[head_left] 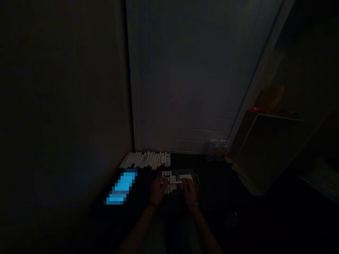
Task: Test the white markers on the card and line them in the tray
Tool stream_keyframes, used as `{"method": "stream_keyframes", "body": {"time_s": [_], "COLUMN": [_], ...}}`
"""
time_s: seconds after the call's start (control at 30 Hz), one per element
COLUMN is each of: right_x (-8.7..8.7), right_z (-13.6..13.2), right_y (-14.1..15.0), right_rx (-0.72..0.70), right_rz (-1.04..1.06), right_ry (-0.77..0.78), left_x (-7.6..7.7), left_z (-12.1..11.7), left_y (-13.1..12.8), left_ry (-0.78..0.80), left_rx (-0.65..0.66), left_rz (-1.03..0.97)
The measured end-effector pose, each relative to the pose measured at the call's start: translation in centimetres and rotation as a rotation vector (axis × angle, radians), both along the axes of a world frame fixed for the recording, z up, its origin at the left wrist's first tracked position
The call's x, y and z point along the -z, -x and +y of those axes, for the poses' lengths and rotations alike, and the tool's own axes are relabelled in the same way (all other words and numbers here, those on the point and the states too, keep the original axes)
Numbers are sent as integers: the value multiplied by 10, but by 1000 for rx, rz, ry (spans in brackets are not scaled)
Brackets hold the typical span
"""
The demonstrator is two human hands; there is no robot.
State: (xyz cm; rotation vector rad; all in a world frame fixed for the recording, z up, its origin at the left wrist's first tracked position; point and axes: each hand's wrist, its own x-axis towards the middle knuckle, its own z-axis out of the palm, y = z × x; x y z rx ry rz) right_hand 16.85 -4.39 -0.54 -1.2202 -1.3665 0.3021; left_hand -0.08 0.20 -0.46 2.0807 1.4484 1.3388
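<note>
The room is very dark. My left hand (158,189) and my right hand (189,190) are both closed on the ends of one white marker (175,182), held crosswise over an open marker case (192,175). Inside the case lie several white markers with coloured caps. A long row of white markers (146,159) lies on the floor just beyond the case, by the door. Finger detail is hard to make out in the dark.
A glowing blue screen (122,186) lies on the floor left of my hands. A white door (190,88) stands ahead, with two small clear containers (218,150) at its foot. A low shelf unit (265,141) with an orange object on top stands on the right.
</note>
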Motion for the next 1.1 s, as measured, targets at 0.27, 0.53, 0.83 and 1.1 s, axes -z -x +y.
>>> {"method": "stream_keyframes", "body": {"time_s": [0.27,0.53,0.83,1.1], "right_x": [-2,-2,2,0], "right_z": [-2,-1,0,-1], "right_y": [1,0,-1,0], "right_rx": [-22,-8,-22,-16], "right_rz": [5,-11,-2,-8], "right_ry": [5,-4,19,19], "left_x": [2,5,4,5], "left_z": [1,3,2,2], "left_y": [1,0,0,0], "left_ry": [-15,-48,-14,-8], "left_rx": [-17,-59,-88,-84], "left_rz": [43,61,92,101]}}
